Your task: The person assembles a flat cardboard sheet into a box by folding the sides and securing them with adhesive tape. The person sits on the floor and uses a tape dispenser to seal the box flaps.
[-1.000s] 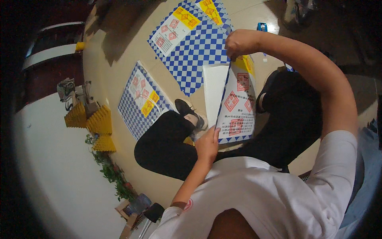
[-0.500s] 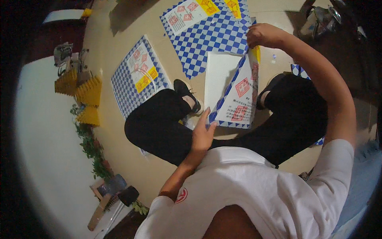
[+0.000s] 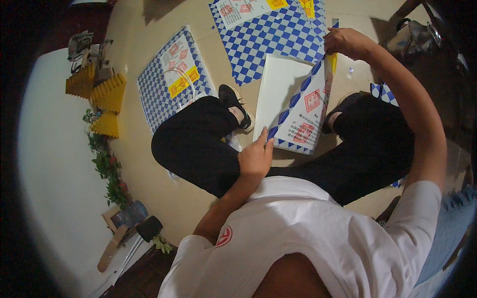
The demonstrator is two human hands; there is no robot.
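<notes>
Between my legs lies a blue-and-white checkered paper bag [image 3: 310, 107], one side of it raised and folded over, with a white panel and red stamp-like prints. Its plain white face [image 3: 283, 89] shows to the left of the fold. At the near corner my left hand [image 3: 256, 156] grips the edge between thumb and fingers. My right hand [image 3: 348, 43] pinches the far end of the fold, its fingertips closed on the edge. A finished-looking checkered bag [image 3: 176, 74] with white cord handles lies on the left, beside my knee.
More flat checkered sheets [image 3: 273, 39] with yellow labels lie on the floor beyond. My black shoe [image 3: 233, 107] rests near the bag's left side. Yellow racks [image 3: 107, 94] and potted greenery [image 3: 112, 174] line the left wall. A metallic object [image 3: 415, 37] stands far right.
The view has shifted slightly, so the far sheets sit higher in the picture. Both hands keep hold of the paper bag, and its fold leans a little more to the right.
</notes>
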